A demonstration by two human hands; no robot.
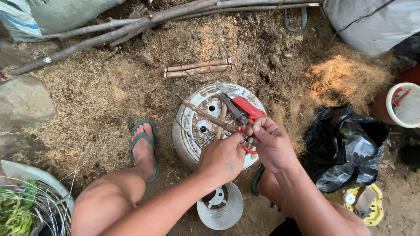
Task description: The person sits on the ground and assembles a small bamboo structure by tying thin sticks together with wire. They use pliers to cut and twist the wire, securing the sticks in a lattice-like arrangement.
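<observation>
Both hands meet over an upturned white drum [196, 100]. The left hand [223, 158] is curled, fingers pinching the near end of a thin stick [209, 117] that slants across the drum top. The right hand [271, 143] pinches something fine just beside it, next to red-handled pruners [244, 110] lying on the drum.

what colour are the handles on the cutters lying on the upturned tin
Red, clearest in the head view: cutters.

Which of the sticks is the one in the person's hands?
The short stick lying across the overturned metal pot, gripped by both hands; the tied stick bundle and long branches lie untouched beyond.
</observation>
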